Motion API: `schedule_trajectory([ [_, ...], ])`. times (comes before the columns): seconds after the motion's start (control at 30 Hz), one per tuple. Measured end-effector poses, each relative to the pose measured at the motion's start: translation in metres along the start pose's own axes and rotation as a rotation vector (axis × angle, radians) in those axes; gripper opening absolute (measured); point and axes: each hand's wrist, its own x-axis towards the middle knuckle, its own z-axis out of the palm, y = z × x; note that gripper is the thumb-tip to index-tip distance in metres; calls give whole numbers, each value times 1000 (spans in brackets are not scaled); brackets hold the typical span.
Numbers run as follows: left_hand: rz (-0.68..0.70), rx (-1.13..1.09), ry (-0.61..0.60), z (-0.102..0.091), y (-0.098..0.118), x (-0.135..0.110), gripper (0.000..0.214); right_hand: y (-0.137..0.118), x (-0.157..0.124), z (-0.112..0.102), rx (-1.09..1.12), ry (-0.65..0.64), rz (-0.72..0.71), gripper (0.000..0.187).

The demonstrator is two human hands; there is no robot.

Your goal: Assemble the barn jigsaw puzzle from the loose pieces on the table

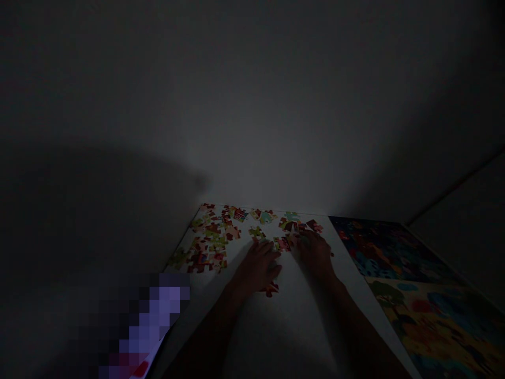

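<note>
A small cluster of jigsaw pieces lies on a white tabletop between the hands. The left hand rests flat just beside it, fingers together, near a red piece by its heel. The right hand reaches the cluster with its fingertips, apparently slightly apart, though the dimness makes that uncertain. More pieces spread leftward; illustrated puzzle boards lie rightward.

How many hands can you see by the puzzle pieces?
2. The left hand is spread out just below the puzzle pieces. The right hand is beside it, at the pieces nearest it. No other hands show.
</note>
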Motion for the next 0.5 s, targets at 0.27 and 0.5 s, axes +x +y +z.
schedule_trajectory([
  [0.27, -12, -12, 32, 3, 0, 0, 34, -44, 35, 25, 41, -109, -153, 33],
  [0.5, 7, -18, 40, -2, 3, 1, 29, -83, 60, 54, -102, -147, -7, 43],
])
